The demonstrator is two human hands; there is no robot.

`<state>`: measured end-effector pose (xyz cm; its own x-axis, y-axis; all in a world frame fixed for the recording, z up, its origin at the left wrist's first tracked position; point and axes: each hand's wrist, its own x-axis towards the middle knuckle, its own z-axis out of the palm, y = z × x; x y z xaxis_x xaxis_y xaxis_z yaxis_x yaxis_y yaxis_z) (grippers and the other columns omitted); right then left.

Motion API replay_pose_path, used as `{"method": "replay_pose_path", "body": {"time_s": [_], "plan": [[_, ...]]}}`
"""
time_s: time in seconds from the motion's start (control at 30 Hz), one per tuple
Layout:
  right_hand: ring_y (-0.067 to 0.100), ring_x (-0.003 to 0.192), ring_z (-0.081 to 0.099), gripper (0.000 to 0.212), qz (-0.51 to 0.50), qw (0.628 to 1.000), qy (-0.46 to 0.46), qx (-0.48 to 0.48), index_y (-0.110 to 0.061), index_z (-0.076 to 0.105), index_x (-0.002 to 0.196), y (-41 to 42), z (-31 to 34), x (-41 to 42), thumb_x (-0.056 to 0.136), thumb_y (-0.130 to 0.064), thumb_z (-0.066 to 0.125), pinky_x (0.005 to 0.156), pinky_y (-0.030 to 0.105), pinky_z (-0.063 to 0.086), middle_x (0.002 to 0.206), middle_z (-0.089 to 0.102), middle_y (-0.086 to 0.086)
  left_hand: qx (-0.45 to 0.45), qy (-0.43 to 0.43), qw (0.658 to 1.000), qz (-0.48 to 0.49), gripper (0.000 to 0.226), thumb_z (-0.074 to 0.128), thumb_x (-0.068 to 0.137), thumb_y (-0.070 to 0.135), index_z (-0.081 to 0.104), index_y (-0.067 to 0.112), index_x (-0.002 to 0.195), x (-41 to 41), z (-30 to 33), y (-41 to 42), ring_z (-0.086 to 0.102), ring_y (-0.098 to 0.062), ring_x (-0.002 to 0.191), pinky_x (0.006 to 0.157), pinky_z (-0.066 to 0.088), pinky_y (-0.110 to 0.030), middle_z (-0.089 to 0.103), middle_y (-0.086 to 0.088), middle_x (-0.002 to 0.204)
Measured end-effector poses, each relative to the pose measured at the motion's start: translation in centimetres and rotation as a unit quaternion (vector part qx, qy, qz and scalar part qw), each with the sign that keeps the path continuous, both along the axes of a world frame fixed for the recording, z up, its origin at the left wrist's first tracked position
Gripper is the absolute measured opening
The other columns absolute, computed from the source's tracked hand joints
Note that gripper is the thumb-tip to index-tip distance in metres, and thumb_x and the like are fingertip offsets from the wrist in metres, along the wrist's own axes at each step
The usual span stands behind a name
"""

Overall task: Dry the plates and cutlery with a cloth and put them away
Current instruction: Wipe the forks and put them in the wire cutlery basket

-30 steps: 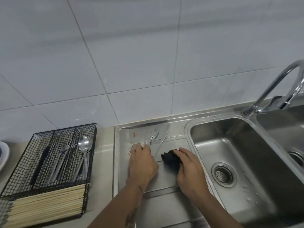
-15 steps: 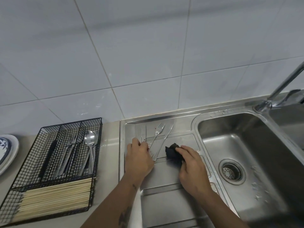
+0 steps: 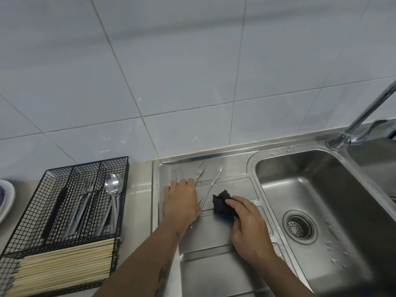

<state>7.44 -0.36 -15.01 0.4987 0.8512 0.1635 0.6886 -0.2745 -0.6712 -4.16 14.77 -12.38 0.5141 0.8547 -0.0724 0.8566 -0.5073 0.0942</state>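
1. Left hand (image 3: 182, 202), frame centre: fingers curled over cutlery on the drainboard (image 3: 214, 264); exact grip cannot be told.
2. Right hand (image 3: 248, 228) grips the black cloth (image 3: 221, 203), just right of the fork (image 3: 199, 171) and knife (image 3: 216, 174).

Person, two bare forearms, no sleeves in view. Left hand (image 3: 181, 201) and right hand (image 3: 248, 227) ungloved. Dark tattoo marks (image 3: 164, 275) along left inner forearm.

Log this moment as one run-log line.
left hand: on cutlery on drainboard | right hand: holds black cloth | wire tray: cutlery stored
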Motion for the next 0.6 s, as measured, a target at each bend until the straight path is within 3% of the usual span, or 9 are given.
{"method": "replay_pose_path", "body": {"time_s": [0.2, 0.4, 0.53, 0.6], "plan": [[0.009, 0.117, 0.047, 0.055, 0.003, 1.0, -0.005, 0.002, -0.019, 0.062, 0.125, -0.2, -0.3, -0.2, 0.076, 0.007, 0.056, 0.099, 0.013, 0.031, 0.128, 0.053, -0.01, -0.027, 0.014, 0.999, 0.039, 0.038, 0.057, 0.084, 0.019, 0.044, 0.02, 0.12, 0.7, 0.5, -0.4, 0.055, -0.024, 0.104, 0.095, 0.04, -0.036, 0.061, -0.003, 0.11], [0.011, 0.117, 0.048, 0.057, 0.002, 1.0, 0.004, 0.005, -0.02, 0.062, 0.124, -0.3, -0.5, 0.1, 0.073, 0.006, 0.055, 0.099, 0.008, 0.028, 0.128, 0.053, -0.01, -0.043, -0.044, 0.995, 0.074, 0.03, 0.057, 0.083, 0.016, 0.046, 0.02, 0.111, 1.3, 0.9, -1.0, 0.059, -0.022, 0.089, 0.085, 0.04, -0.033, 0.063, 0.001, 0.093], [0.011, 0.116, 0.049, 0.055, 0.0, 1.0, 0.006, 0.018, -0.019, 0.063, 0.123, -0.4, -0.3, 0.1, 0.074, 0.001, 0.048, 0.101, 0.009, 0.029, 0.127, 0.053, -0.01, -0.076, -0.11, 0.985, 0.113, 0.039, 0.058, 0.084, 0.01, 0.047, 0.02, 0.119, 1.2, 1.6, -1.3, 0.053, -0.02, 0.082, 0.079, 0.044, -0.03, 0.058, 0.003, 0.09], [0.009, 0.117, 0.049, 0.055, -0.002, 1.0, 0.011, 0.029, -0.02, 0.063, 0.123, -0.4, 0.0, 0.1, 0.074, -0.001, 0.046, 0.102, 0.009, 0.03, 0.126, 0.053, -0.011, -0.121, -0.163, 0.969, 0.144, 0.044, 0.062, 0.087, 0.008, 0.048, 0.022, 0.126, 0.9, 1.9, -1.3, 0.056, -0.018, 0.086, 0.073, 0.046, -0.029, 0.059, 0.001, 0.098]]}}
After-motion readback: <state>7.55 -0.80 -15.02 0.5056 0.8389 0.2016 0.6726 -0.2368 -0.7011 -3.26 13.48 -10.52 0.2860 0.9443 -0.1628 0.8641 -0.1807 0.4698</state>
